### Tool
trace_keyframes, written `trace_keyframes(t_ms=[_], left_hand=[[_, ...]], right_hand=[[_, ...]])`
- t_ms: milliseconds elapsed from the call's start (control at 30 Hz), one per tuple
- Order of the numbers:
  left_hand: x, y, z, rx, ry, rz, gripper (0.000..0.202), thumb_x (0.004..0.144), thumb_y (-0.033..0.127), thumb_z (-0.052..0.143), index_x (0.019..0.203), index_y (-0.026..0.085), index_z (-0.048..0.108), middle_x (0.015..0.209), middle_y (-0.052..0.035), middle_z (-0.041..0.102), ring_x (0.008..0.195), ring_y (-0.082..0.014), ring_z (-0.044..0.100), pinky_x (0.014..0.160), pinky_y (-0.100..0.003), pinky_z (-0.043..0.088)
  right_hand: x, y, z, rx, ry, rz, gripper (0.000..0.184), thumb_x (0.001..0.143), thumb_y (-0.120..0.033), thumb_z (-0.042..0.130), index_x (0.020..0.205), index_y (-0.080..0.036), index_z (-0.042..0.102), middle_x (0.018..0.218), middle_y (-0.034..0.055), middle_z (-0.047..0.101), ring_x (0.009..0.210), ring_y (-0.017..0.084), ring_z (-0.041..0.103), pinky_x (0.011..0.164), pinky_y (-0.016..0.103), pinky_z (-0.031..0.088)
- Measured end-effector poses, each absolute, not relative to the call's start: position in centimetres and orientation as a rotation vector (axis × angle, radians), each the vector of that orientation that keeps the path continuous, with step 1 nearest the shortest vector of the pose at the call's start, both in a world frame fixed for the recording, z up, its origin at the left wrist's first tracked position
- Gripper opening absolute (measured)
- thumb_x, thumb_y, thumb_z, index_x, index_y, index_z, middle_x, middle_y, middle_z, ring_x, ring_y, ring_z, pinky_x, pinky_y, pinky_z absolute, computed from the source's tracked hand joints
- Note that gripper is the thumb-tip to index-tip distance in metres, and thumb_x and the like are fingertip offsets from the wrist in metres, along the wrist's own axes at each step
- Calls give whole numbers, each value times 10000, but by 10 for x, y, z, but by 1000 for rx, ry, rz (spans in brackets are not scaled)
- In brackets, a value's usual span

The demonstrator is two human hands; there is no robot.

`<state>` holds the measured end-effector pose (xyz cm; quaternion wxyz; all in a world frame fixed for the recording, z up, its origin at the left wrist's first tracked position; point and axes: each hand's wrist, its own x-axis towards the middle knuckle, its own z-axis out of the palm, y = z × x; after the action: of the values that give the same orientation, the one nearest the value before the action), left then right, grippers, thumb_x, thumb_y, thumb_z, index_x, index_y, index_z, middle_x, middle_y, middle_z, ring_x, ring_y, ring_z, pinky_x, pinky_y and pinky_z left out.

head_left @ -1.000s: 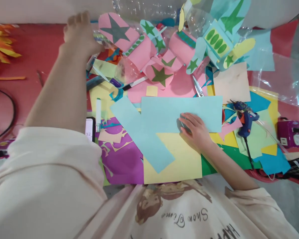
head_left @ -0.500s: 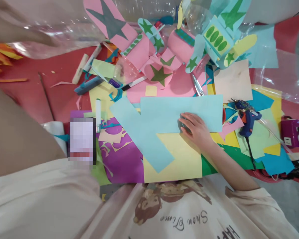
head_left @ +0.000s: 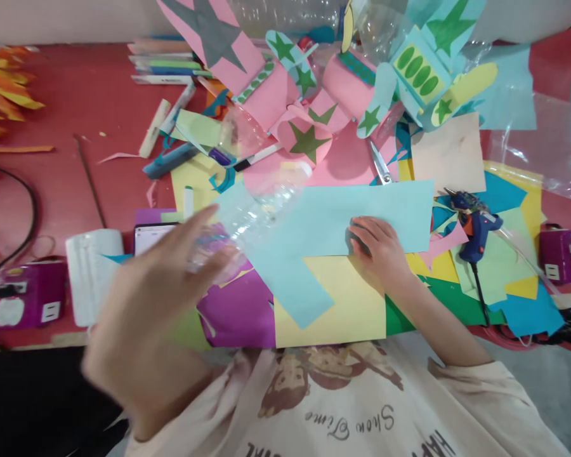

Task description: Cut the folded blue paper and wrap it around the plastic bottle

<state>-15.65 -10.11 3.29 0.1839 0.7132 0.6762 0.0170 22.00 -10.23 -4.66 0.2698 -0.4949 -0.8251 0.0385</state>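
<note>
My left hand (head_left: 152,298), blurred by motion, grips a clear plastic bottle (head_left: 271,206) by one end. The bottle slants up and to the right above a light blue paper strip (head_left: 323,219). On that strip's lower edge rests my right hand (head_left: 378,244), fingers loosely bent and holding nothing. A second light blue strip (head_left: 307,298) crosses diagonally beside it, over a pale yellow sheet (head_left: 356,317). The bottle's gripped end is partly hidden by my left fingers.
Pink and blue bottle crafts with green stars (head_left: 309,139) stand at the back. Scissors (head_left: 383,168) lie behind the strip. A blue glue gun (head_left: 476,235) is at right. A phone (head_left: 147,233) sits partly behind my left hand, near a white box-like object (head_left: 92,273). Scraps and markers surround these.
My left arm has swung from the upper left down to the front, bringing the clear bottle over the blue strip. My right hand stays on the paper.
</note>
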Motion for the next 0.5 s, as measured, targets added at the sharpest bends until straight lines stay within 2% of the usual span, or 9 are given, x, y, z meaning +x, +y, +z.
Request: trace_keyframes(t_ms=[167,267,333,400,433,500], left_hand=[[-57,-112,46,1946,1915,-104,767,931,653,356,1554,242,182,1246,-91,661,981,-244,666,723,-305,531],[-35,-114,39,1905,1901,-199,734,947,607,361,1560,266,147,1212,-77,684,861,-250,689,623,-309,504],[-35,-117,32,1948,1822,-172,730,936,632,363,1553,285,185,1173,-76,697,813,-261,694,597,-332,496],[-39,-118,25,2017,1718,51,708,932,679,296,1533,306,262,1155,-66,699,873,-278,694,590,-345,503],[-41,-118,22,2018,1664,169,665,950,662,262,1513,311,316,1182,-63,687,947,-279,686,636,-357,524],[-43,-113,18,2039,1503,357,568,981,595,281,1454,317,426,1305,-49,630,1158,-274,613,856,-405,536]], right_hand=[[222,-102,-46,-1248,-2164,111,173,891,-105,556,1025,-166,649,1041,108,735,983,226,677,874,397,562],[221,-104,-42,-1197,-2127,178,221,903,-108,536,1087,-196,621,1056,98,723,1004,219,672,880,398,562],[219,-107,-36,-1205,-2111,306,239,927,-152,519,1142,-220,597,1119,100,700,1055,222,662,888,401,566],[217,-108,-29,-1239,-2095,490,260,954,-224,499,1207,-238,559,1207,108,661,1136,227,634,917,404,563],[215,-108,-24,-1261,-2083,583,280,966,-264,487,1241,-245,534,1247,111,638,1176,231,614,937,408,557],[212,-105,-17,-1298,-2046,730,341,974,-350,472,1300,-252,476,1299,119,599,1212,243,589,967,428,540]])
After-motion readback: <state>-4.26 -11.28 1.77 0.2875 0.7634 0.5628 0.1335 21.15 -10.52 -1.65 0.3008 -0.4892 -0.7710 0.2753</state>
